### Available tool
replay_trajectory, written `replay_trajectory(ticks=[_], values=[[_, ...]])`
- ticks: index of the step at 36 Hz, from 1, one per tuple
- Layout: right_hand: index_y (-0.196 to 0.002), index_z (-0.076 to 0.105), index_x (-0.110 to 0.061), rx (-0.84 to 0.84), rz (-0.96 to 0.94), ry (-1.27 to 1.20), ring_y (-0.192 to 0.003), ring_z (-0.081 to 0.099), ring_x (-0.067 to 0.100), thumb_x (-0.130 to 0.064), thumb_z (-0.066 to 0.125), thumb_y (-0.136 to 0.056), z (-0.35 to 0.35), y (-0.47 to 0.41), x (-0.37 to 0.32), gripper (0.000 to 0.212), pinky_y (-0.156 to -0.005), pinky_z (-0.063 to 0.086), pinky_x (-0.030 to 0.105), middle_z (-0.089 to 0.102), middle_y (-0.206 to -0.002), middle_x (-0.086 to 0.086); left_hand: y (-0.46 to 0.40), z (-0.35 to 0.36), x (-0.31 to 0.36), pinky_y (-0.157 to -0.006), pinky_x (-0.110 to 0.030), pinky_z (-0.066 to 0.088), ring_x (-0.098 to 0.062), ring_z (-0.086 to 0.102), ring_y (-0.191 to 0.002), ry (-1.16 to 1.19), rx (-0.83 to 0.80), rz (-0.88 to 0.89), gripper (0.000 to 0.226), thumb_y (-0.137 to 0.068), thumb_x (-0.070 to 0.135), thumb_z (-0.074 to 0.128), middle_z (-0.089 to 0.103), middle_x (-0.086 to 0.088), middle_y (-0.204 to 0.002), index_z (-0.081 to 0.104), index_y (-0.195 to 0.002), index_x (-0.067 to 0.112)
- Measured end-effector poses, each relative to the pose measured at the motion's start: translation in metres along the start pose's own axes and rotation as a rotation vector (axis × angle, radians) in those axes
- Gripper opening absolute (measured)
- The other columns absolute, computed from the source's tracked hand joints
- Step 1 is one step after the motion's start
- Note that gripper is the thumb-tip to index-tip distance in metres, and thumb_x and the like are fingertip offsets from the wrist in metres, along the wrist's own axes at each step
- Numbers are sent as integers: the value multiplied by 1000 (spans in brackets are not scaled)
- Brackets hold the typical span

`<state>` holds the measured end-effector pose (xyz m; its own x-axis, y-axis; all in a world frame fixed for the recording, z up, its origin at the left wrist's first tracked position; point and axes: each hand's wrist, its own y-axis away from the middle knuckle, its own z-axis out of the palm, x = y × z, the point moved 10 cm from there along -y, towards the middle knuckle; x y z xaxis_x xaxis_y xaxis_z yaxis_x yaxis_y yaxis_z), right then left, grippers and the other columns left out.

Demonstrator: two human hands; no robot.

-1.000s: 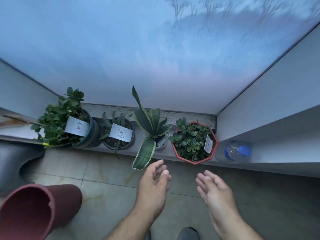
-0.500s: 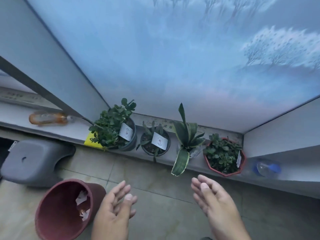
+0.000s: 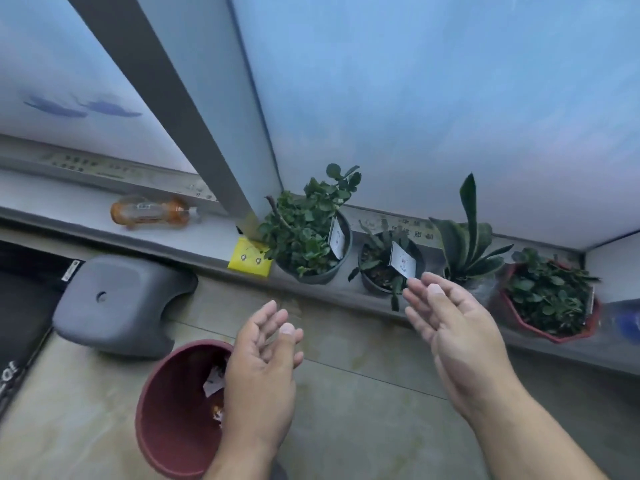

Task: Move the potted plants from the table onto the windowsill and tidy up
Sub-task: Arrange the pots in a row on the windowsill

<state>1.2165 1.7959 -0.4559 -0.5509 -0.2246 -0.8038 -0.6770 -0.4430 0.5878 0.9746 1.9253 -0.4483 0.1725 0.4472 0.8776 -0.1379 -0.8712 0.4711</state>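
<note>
Several potted plants stand in a row on the windowsill: a leafy plant in a grey pot, a small dark pot with a white tag, a tall snake plant, and a red pot of small green leaves at the right. My left hand hovers empty, fingers relaxed, above a dark red bin. In front of the small tagged pot floats my right hand, open with the palm facing left and holding nothing.
The bin on the tiled floor holds paper scraps. A grey plastic stool lies to its left. An orange bottle lies on the sill, a yellow tag near the frame post, a blue-capped bottle at far right.
The view has swung left, bringing the stool, the orange bottle and the bin into view. Both hands stay empty; the left one has drifted over the bin.
</note>
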Motion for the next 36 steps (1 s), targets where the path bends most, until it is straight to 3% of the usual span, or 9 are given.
replay_trajectory(ticks=[10, 19, 23, 26, 28, 30, 32, 36], values=[[-134, 58, -11, -57, -15, 56, -116, 68, 16, -17, 46, -108, 11, -28, 13, 29, -104, 52, 36, 70, -124, 6, -11, 16, -21, -83, -36, 60, -11, 73, -99, 28, 35, 12, 30, -100, 12, 56, 67, 8, -123, 58, -124, 31], [-133, 60, -11, -88, -87, 79, -115, 69, 15, -18, 48, -107, 24, -71, 31, 29, -105, 53, 37, 71, -123, 4, -48, 30, -50, -81, -36, 58, -11, 73, -99, 116, 56, 44, 30, -100, 13, 56, 66, 9, -122, 56, -122, 34], [-129, 62, -17, -119, -116, 73, -115, 69, 14, -19, 50, -106, 37, -86, 36, 26, -105, 53, 37, 72, -121, 2, -73, 30, -56, -80, -32, 58, -10, 72, -100, 102, 63, 73, 33, -100, 15, 56, 65, 11, -122, 55, -130, 29], [-125, 63, -18, -130, -149, 69, -115, 69, 14, -19, 51, -106, 47, -98, 36, 22, -105, 53, 38, 72, -121, 3, -99, 35, -52, -88, -38, 59, -12, 69, -105, 42, 88, 116, 36, -100, 19, 58, 64, 8, -124, 51, -133, 32], [-118, 64, -21, -137, -183, 75, -113, 69, 14, -19, 52, -106, 54, -103, 36, 17, -99, 56, 36, 72, -121, 3, -112, 39, -47, -98, -43, 55, -14, 66, -111, -31, 99, 167, 40, -98, 25, 60, 62, 8, -129, 48, -134, 36], [-114, 65, -23, -132, -240, 121, -108, 71, 13, -20, 55, -104, 62, -108, 35, 14, -85, 60, 32, 72, -118, 2, -122, 42, -44, -101, -37, 49, -11, 60, -110, -114, 111, 217, 46, -98, 29, 60, 58, 7, -136, 44, -141, 30], [-110, 66, -25, -125, -279, 169, -101, 73, 13, -20, 58, -103, 69, -114, 36, 12, -72, 59, 28, 73, -112, 1, -128, 44, -42, -93, -28, 41, -8, 53, -106, -182, 132, 244, 52, -98, 29, 59, 54, 4, -141, 41, -146, 21], [-118, 65, -17, -121, -331, 252, -91, 75, 12, -16, 59, -102, 82, -122, 47, 17, -60, 58, 25, 71, -108, 2, -135, 41, -41, -87, -27, 37, -12, 50, -99, -202, 227, 260, 55, -97, 28, 61, 51, -5, -145, 41, -146, 15]])
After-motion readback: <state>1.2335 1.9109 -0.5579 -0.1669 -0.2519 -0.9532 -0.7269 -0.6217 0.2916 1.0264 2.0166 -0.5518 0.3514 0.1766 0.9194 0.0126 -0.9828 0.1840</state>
